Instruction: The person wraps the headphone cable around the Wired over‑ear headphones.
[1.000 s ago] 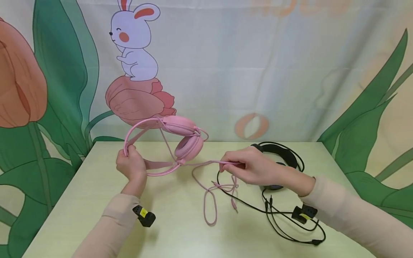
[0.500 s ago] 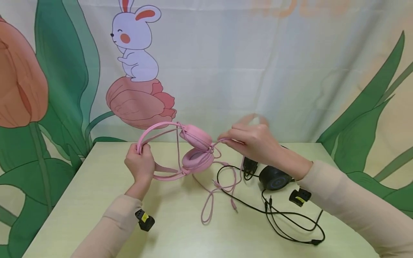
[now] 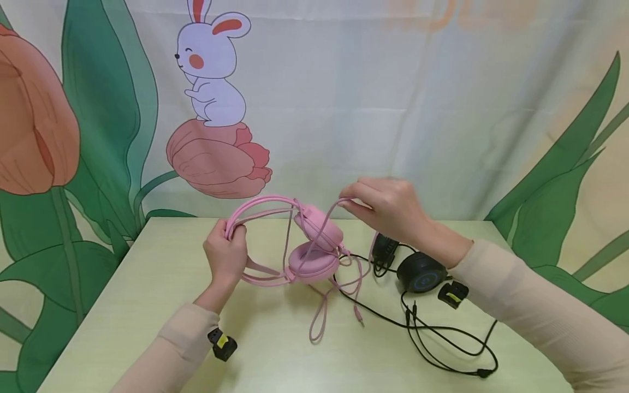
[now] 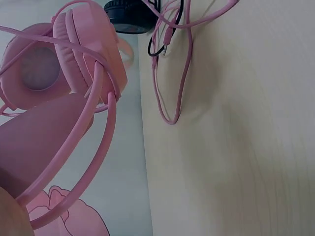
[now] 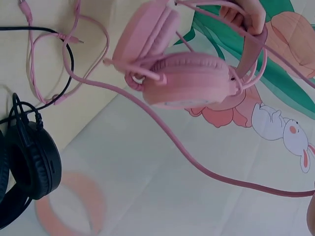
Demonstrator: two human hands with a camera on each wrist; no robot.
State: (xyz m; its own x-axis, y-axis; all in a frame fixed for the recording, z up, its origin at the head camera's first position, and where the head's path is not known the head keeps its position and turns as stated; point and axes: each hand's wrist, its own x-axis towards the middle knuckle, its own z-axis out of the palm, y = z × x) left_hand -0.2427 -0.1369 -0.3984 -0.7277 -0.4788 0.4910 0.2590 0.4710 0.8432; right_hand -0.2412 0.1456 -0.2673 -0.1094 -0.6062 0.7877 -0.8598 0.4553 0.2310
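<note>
pink headphones (image 3: 314, 240) held above table (image 3: 147, 305) centre; left hand (image 3: 227, 255) grips the band at 9 o'clock, right hand (image 3: 388, 207) pinches pink cable (image 3: 324, 226) at 2 o'clock. light, springy; cable limp, tangle-prone.

No legible text or labels anywhere.

Two bare hands in shot, no rings, no gloves. The left hand (image 3: 226, 256) and the right hand (image 3: 388, 210) both come out of long, close-fitting beige sleeves (image 3: 530, 311) with soft cuffs. Under each wrist sits a small black camera unit (image 3: 222, 345) with a yellow label.
</note>
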